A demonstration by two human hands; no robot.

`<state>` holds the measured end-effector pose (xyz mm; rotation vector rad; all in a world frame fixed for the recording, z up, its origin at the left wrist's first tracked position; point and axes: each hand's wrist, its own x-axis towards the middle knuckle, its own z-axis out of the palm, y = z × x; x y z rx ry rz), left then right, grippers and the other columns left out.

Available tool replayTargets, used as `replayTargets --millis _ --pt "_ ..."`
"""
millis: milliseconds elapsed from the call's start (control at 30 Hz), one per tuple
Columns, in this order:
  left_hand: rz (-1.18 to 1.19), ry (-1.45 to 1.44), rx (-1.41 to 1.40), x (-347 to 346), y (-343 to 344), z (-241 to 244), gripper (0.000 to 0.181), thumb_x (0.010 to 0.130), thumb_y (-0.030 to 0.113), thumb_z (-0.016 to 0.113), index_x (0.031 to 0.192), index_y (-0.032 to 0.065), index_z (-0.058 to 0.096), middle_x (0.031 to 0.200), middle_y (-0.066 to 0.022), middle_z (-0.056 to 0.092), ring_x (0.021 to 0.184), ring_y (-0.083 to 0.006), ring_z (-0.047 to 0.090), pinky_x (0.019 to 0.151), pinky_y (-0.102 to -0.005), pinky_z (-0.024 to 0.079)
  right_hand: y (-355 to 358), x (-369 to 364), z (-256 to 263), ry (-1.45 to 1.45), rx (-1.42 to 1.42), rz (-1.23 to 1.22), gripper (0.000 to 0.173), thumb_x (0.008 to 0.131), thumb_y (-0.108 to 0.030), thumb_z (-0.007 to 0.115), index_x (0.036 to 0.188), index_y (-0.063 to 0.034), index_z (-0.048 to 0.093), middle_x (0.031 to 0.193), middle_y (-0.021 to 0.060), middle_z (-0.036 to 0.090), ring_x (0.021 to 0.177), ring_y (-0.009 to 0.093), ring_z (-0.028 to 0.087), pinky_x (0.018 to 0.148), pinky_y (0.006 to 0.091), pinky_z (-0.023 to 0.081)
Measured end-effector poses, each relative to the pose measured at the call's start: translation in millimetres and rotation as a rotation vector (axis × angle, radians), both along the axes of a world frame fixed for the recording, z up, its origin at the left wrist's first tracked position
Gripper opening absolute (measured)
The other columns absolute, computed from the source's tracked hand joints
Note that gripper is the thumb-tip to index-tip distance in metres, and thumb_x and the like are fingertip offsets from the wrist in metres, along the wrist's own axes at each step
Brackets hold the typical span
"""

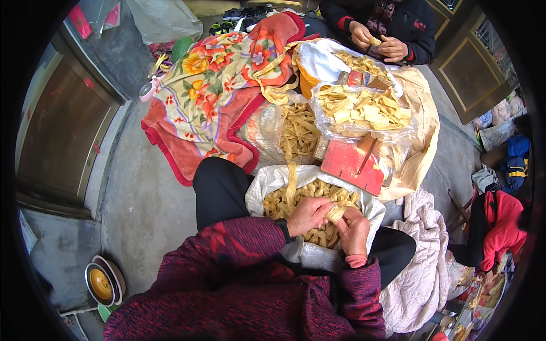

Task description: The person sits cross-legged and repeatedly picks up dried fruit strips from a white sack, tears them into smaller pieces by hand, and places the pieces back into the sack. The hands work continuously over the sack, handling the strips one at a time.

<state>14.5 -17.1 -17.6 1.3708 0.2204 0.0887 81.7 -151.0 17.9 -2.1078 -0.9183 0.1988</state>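
Note:
Both hands meet over an open white woven sack [273,174] in my lap, which holds many small folded bundles [323,235] of a yellowish strip material. My left hand [310,215] pinches one side of a bundle of pale yellow strips [337,212], and my right hand [354,230] grips its other side. A long flat strip [291,181] hangs down near my left hand from a heap of loose strips [298,128] in another sack. Past my lap, a red board [352,165] carries a thin dark blade-like piece. Behind it, a clear plastic bag [318,106] holds flat yellow pieces [362,106].
Across from me a co-worker's hands [377,44] hold a small yellow piece. A floral blanket [204,89] lies at the left, a pale quilted cloth [420,273] at the right. Bowls [102,283] stand at lower left. Another person in red sits at far right.

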Motion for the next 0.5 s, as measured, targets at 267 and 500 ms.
replayTargets --millis 267,500 --pt "0.072 -0.234 0.596 -4.0 -4.9 1.6 0.026 0.084 0.025 0.056 0.078 -0.0001 0.051 0.062 -0.0157 0.049 0.056 -0.0269 0.053 0.051 -0.0377 0.039 3.6 -4.9 -5.5 -0.412 0.106 -0.052 0.013 0.06 0.0 0.064 0.072 0.0035 0.06 0.091 0.0135 0.062 0.082 0.033 0.054 0.073 0.0377 0.046" --pt "0.017 0.187 -0.474 0.2 -5.1 5.5 0.022 0.09 0.027 0.053 0.088 0.0054 0.057 0.063 0.0066 0.043 0.051 -0.0013 0.038 0.043 -0.0185 0.028 1.4 -6.3 1.6 -0.2 0.232 -0.072 0.008 0.07 0.002 0.064 0.078 0.0033 0.065 0.094 0.0104 0.06 0.087 0.022 0.053 0.079 0.0292 0.042"
